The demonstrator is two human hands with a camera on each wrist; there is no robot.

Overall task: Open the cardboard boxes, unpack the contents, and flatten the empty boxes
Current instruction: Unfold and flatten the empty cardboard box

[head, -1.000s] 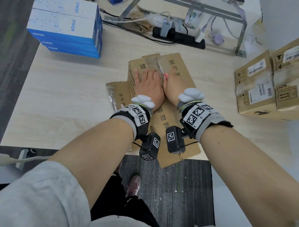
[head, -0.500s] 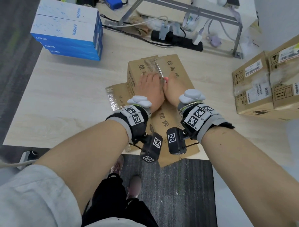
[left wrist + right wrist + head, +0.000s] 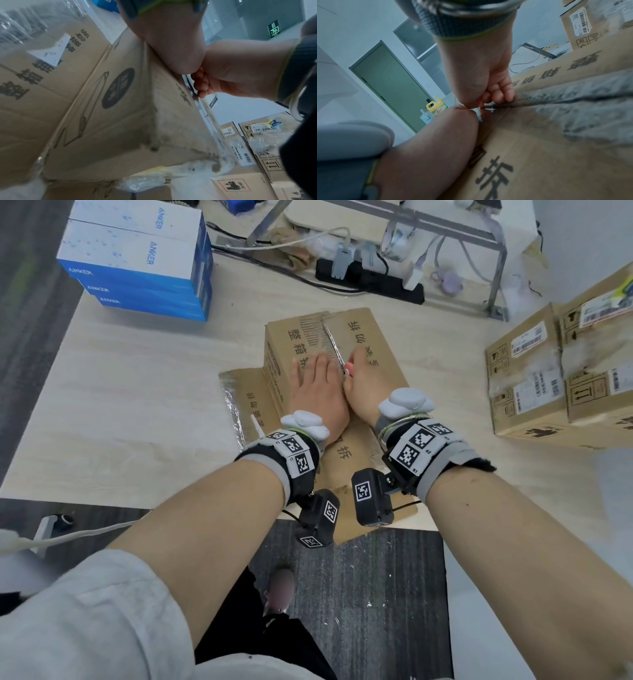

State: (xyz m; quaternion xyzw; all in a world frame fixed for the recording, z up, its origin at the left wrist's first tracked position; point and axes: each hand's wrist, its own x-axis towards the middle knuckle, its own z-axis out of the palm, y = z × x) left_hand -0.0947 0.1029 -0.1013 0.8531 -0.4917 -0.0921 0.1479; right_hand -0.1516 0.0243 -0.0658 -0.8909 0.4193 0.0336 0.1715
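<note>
A brown cardboard box (image 3: 373, 337) printed with Chinese characters lies in the middle of the table, on a flattened piece of cardboard (image 3: 246, 398). My left hand (image 3: 318, 392) presses flat on the box's left top flap, fingers straight. Beside it, touching, my right hand (image 3: 364, 385) has its fingers curled at the centre seam. They pinch a strip of clear tape (image 3: 331, 340) that runs along the seam. The right wrist view shows the curled fingers (image 3: 498, 93) closing on the shiny tape (image 3: 478, 112). In the left wrist view the box (image 3: 102, 108) fills the picture below both hands.
Stacked blue-and-white boxes (image 3: 137, 258) stand at the back left. Two taped cardboard boxes (image 3: 534, 378) with labels sit at the right. A black power strip (image 3: 370, 280) with cables and a metal frame (image 3: 445, 224) lie behind. The cardboard overhangs the table's front edge (image 3: 376, 529).
Both hands have slid a little toward me along the seam. The box has stayed in place.
</note>
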